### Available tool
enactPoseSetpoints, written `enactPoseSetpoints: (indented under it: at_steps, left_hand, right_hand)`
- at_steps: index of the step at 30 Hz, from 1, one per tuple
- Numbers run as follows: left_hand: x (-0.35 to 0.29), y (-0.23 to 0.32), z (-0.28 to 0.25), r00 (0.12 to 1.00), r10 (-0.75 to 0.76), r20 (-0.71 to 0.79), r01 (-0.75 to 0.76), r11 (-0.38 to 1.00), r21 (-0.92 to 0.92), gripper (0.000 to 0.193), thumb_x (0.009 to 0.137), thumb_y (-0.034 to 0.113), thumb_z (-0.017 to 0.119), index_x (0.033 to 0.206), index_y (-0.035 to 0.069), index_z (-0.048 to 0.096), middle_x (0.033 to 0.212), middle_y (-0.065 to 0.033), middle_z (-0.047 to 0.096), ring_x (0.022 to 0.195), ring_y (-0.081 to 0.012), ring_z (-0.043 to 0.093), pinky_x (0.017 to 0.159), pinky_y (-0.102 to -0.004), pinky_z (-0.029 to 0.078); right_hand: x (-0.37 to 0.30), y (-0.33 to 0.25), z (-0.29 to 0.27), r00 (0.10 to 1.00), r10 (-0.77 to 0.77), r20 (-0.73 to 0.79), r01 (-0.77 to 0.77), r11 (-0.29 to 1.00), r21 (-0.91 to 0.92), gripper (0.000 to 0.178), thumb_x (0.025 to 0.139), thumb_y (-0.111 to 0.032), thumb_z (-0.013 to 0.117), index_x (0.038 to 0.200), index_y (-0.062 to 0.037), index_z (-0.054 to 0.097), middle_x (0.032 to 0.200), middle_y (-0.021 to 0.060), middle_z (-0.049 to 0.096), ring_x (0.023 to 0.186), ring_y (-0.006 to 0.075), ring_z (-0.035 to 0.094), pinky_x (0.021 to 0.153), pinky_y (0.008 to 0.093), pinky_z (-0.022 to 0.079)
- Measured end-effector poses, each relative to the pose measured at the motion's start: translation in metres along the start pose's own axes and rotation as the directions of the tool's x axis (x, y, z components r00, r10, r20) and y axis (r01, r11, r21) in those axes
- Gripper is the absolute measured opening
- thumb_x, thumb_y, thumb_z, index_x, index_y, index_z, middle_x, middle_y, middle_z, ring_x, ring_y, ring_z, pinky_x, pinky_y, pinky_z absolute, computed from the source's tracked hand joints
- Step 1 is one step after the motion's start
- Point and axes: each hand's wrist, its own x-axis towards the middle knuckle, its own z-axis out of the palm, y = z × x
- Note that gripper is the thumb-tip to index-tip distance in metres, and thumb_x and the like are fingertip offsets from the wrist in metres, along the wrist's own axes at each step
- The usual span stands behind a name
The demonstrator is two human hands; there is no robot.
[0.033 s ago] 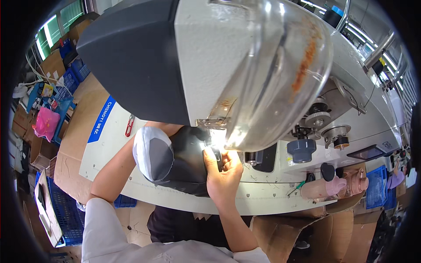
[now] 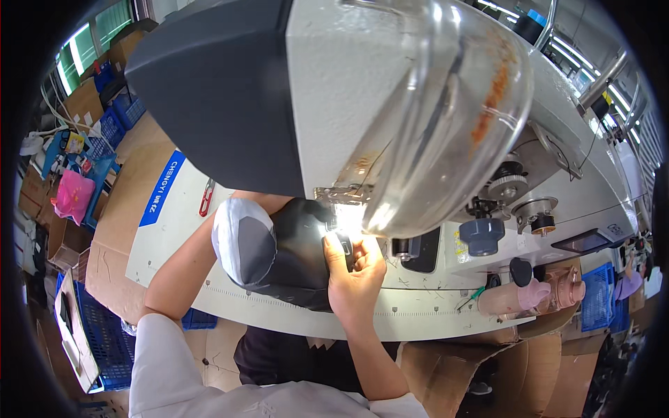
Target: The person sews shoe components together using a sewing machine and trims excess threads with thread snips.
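Note:
Under the lit needle area of a sewing machine (image 2: 348, 83) lies a black, smooth, leather-like piece (image 2: 301, 230). My right hand (image 2: 355, 279) is closed at its right edge, thumb on top and fingers curled, beside the bright light. A small black loop or strap part (image 2: 344, 244) shows between thumb and fingers. My left forearm (image 2: 185, 261) reaches round the far side of the piece; the left hand is hidden behind the machine head. A rounded white and grey part (image 2: 245, 242) stands up at the piece's left side, next to that forearm.
Red-handled snips (image 2: 206, 198) lie on the white machine table (image 2: 209, 296), left of the work. On the right are a green-handled tool (image 2: 472, 298), a pink bottle (image 2: 512, 298) and a dark grey knob (image 2: 481, 237). A blue crate (image 2: 108, 334) and cardboard stand at the left.
The machine head appears slightly farther right in the picture. Both arms and the black piece keep nearly the same place, and my right hand's grip looks unchanged.

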Motion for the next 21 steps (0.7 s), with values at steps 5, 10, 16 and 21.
enactPoseSetpoints:
  at_steps: [5, 10, 16, 21]
  left_hand:
    - [-0.032, 0.035, -0.065, 0.948, 0.247, -0.202, -0.205, 0.957, 0.207, 0.013, 0.088, -0.002, 0.058, 0.100, -0.004, 0.061, 0.091, -0.0060, 0.062, 0.084, -0.0155, 0.058, 0.078, -0.0255, 0.046]
    - [-0.112, 0.073, -0.049, 0.762, 0.458, -0.457, -0.319, 0.880, 0.351, 0.010, 0.082, 0.004, 0.062, 0.092, 0.000, 0.062, 0.080, -0.0055, 0.056, 0.078, -0.0147, 0.056, 0.071, -0.0258, 0.044]
    - [-0.069, 0.072, -0.002, 0.722, 0.586, 0.369, -0.692, 0.620, 0.371, 0.009, 0.074, 0.008, 0.069, 0.075, 0.006, 0.060, 0.069, -0.0023, 0.054, 0.057, -0.0170, 0.052, 0.048, -0.0277, 0.039]
    - [-0.039, 0.015, -0.011, 0.926, -0.042, 0.374, -0.003, 0.993, 0.120, 0.030, 0.081, 0.019, 0.071, 0.064, 0.001, 0.054, 0.052, -0.0008, 0.048, 0.048, -0.0059, 0.044, 0.047, -0.0245, 0.035]
  right_hand:
    - [-0.008, -0.003, -0.010, 0.995, 0.029, 0.100, -0.040, 0.994, 0.106, 0.008, 0.091, -0.007, 0.061, 0.094, -0.0016, 0.056, 0.083, -0.0003, 0.057, 0.074, 0.0017, 0.049, 0.066, 0.0168, 0.040]
    - [-0.012, 0.010, -0.013, 0.966, 0.079, 0.246, -0.176, 0.897, 0.406, 0.016, 0.090, -0.006, 0.065, 0.098, 0.0036, 0.056, 0.094, 0.0055, 0.061, 0.083, 0.0059, 0.056, 0.074, 0.0194, 0.047]
    - [-0.012, 0.012, -0.014, 0.974, -0.025, 0.227, -0.059, 0.933, 0.356, 0.017, 0.090, -0.007, 0.065, 0.098, 0.0038, 0.055, 0.091, 0.0057, 0.062, 0.081, 0.0060, 0.057, 0.072, 0.0194, 0.047]
    - [-0.011, 0.025, -0.012, 0.981, -0.160, 0.111, 0.171, 0.980, -0.099, 0.014, 0.089, -0.011, 0.067, 0.086, -0.0044, 0.055, 0.070, -0.0031, 0.055, 0.063, 0.0006, 0.047, 0.056, 0.0174, 0.037]
